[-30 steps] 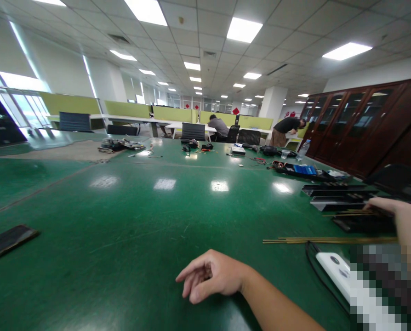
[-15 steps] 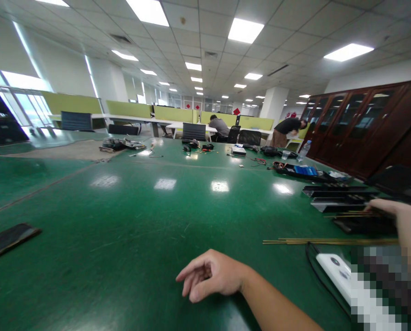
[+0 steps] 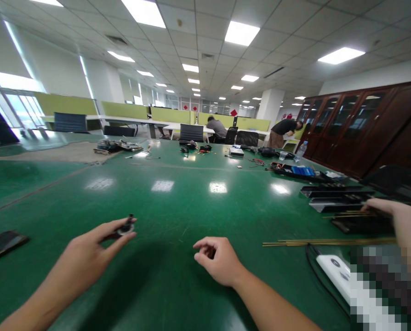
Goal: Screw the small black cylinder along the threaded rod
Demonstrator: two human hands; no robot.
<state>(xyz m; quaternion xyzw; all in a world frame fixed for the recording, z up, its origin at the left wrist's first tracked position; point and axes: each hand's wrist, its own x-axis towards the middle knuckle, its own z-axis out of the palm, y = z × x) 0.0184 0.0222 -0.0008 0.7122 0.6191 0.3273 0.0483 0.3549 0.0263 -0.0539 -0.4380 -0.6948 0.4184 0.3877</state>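
Observation:
My left hand (image 3: 91,250) is raised over the green table, pinching a small black and silver round part (image 3: 127,227) between thumb and fingertips. A short black stub stands up from that part; its kind cannot be made out. Nearer the middle, my right hand (image 3: 219,261) hangs just above the tabletop with fingers curled in and the thumb close to the index finger. Nothing shows in it. Between the two hands lies bare green table surface (image 3: 171,285).
At the right, another person's hand (image 3: 388,207) touches thin brass-coloured rods over a black tray (image 3: 360,224). More rods (image 3: 326,242), a white power strip (image 3: 334,273) and black metal channels (image 3: 339,204) lie nearby. A dark flat piece (image 3: 3,244) rests at the left; tools and parts line the far edge.
My left hand has come into view from the lower left with the small black and silver part. My right hand has risen slightly, shifted right and curled its fingers more.

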